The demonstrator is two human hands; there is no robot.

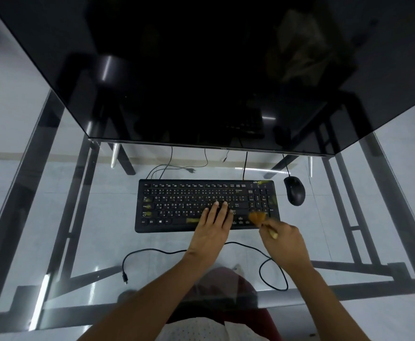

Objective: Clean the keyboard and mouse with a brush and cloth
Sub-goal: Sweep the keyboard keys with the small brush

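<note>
Keyboard (206,205) lies under the flat, open left hand (213,225); right hand's (285,239) grip is clamped on the brush (260,219).

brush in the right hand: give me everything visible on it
The small brush with orange-tan bristles has a pale, wood-like handle, mostly hidden in the right hand, which grips it. It tilts forward and left. The fanned bristles are blurred, over the lower right of the black keyboard near the arrow keys; contact looks likely but isn't certain. The left hand doesn't touch it.
</note>
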